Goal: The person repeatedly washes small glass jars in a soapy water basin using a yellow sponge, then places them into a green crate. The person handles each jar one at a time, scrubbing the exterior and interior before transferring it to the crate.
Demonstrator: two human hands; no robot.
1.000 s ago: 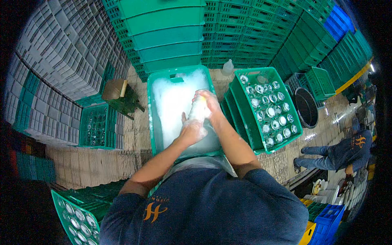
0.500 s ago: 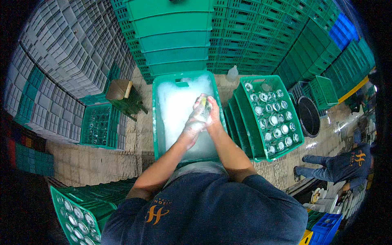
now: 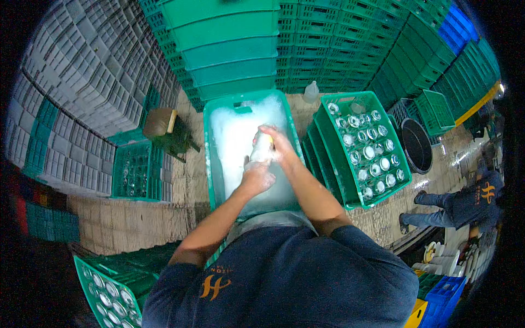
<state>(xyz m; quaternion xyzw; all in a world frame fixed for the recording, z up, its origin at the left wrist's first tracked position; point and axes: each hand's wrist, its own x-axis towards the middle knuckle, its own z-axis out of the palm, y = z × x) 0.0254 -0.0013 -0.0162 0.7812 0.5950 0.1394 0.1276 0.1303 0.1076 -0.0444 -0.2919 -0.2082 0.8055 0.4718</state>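
Over a green tub (image 3: 207,136) of white suds (image 3: 232,147), I hold a soapy drinking glass (image 3: 261,151) between my two hands. My left hand (image 3: 258,178) is closed round its near end, foam on the fingers. At the far end, my right hand (image 3: 281,146) is closed with its fingers curled over the glass. A bit of yellow, apparently a sponge (image 3: 270,140), shows between that palm and the glass; most of it is hidden.
To the right, a green crate (image 3: 369,203) of glasses tops a stack; another crate (image 3: 82,268) of glasses stands lower left. A small table (image 3: 159,123), a black bin (image 3: 415,145) and a clear jug (image 3: 311,92) are around. Tall crate stacks rise behind; a co-worker (image 3: 465,202) bends at far right.
My left hand has drawn back toward me along the glass, so the hands are further apart. The right hand stays at the far end, and the glass now shows more between them.
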